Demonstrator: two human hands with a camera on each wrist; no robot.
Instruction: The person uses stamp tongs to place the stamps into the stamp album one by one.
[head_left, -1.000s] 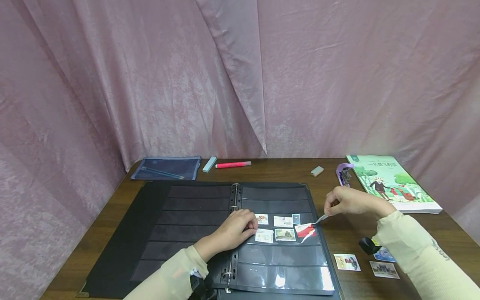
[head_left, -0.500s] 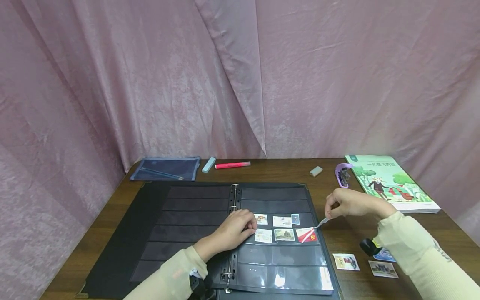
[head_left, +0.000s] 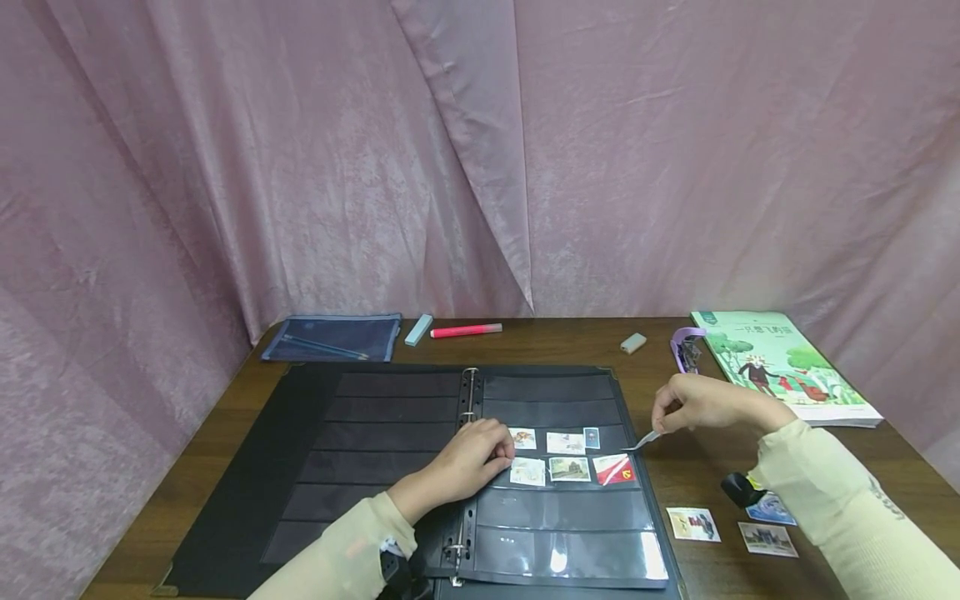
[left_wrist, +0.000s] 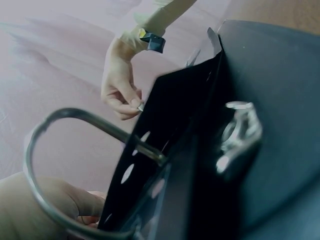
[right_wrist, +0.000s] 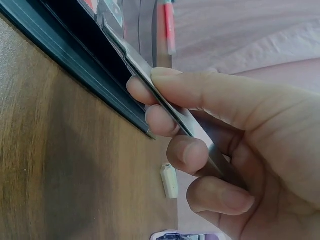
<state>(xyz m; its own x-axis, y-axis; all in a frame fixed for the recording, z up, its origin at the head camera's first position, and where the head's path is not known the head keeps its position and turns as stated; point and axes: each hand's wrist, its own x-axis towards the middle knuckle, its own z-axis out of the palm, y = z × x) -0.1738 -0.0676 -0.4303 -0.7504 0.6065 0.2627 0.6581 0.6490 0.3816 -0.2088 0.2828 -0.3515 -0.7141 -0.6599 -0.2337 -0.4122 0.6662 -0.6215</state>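
An open black stamp album (head_left: pixel 225 500) with ring binding lies on the table. My left hand (head_left: pixel 472 454) rests on it beside the rings, its fingertips at the left end of a row of stamps. With thumb and fingers, my right hand (head_left: pixel 693 402) holds metal tweezers (right_wrist: pixel 165 105) over the album's right edge. Their tips are close to the upper right corner of a red and white stamp (head_left: pixel 617 471), which lies at the right end of that row. Left of it are a landscape stamp (head_left: pixel 569 469) and a pale stamp (head_left: pixel 528 472). Several more stamps sit in the row above.
Loose stamps (head_left: pixel 693 525) lie right of the album, one partly behind the right sleeve. Along the back are a blue mesh pouch (head_left: pixel 330 336), a light blue stick (head_left: pixel 418 329), a red marker (head_left: pixel 467 331), a small whitish block (head_left: pixel 633 342), a purple stapler (head_left: pixel 686 348) and a green book (head_left: pixel 787 362).
The red stamp, tilted a second ago, now lies straighter and slightly further right in its row. The tweezer tips have drawn back a little from it. My left hand stays put.
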